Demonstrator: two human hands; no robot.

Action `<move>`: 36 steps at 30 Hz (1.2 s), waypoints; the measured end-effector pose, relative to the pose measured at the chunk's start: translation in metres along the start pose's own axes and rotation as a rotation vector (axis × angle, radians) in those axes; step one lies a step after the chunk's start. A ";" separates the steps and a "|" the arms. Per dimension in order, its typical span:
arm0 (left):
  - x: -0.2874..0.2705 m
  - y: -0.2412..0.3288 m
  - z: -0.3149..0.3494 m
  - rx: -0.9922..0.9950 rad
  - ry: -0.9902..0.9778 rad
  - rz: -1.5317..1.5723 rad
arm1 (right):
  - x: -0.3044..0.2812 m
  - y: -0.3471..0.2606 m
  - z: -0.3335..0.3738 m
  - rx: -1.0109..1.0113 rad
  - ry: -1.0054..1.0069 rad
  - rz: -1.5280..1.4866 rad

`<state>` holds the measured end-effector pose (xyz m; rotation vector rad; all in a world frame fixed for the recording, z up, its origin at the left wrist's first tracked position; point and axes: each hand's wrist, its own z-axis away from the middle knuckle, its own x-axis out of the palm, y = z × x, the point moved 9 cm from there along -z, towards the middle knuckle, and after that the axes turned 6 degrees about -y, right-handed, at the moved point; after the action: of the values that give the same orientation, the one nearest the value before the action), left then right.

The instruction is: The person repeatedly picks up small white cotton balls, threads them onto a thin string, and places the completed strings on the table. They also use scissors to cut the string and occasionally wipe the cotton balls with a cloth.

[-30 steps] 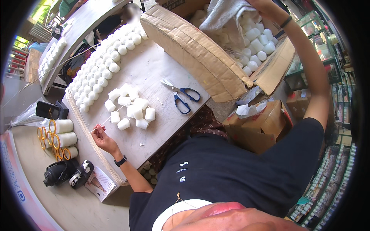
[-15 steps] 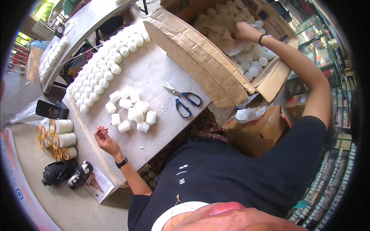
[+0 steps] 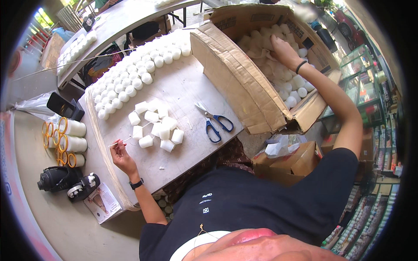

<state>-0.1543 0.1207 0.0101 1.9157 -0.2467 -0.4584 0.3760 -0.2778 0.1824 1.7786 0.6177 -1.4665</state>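
My left hand (image 3: pixel 123 160), at the table's left edge, is closed with a thin white wick (image 3: pixel 127 139) pinched in its fingers. The wick runs toward a loose cluster of short white candles (image 3: pixel 164 131) on the table. My right hand (image 3: pixel 284 52) reaches into a big cardboard box (image 3: pixel 237 71) at the far right, among many white candles (image 3: pixel 297 81) and some thin wrapping. Its fingertips are partly hidden there, and I cannot make out what they hold. Blue-handled scissors (image 3: pixel 213 125) lie partly open between the cluster and the box.
Rows of white candles (image 3: pixel 130 80) fill the table's far left. Long pale strands (image 3: pixel 104 150) hang along its left edge. Beyond them are gold-rimmed rolls (image 3: pixel 72 143), a black phone stand (image 3: pixel 65 106) and black bottles (image 3: pixel 58 178). A smaller carton (image 3: pixel 289 158) stands below the big box.
The view has shifted, so the table and its things sit lower and more to the right. My right hand has moved slightly within the box. My left hand keeps its pinch on the wick.
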 end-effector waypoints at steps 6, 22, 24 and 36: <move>-0.001 -0.005 0.000 0.002 -0.006 0.015 | -0.033 -0.017 0.000 0.163 -0.029 0.083; 0.002 0.080 0.013 0.158 0.363 -0.500 | -0.063 -0.049 -0.001 0.073 0.053 -0.560; 0.038 0.125 0.009 0.338 0.243 -0.525 | -0.070 -0.054 -0.001 -0.064 0.093 -0.851; 0.284 0.326 -0.025 0.570 -0.649 0.446 | -0.138 -0.155 -0.008 -0.146 0.006 -1.552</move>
<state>0.1276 -0.0903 0.2634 2.1051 -1.3165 -0.7467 0.2325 -0.1646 0.2804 1.0077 2.3205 -2.1612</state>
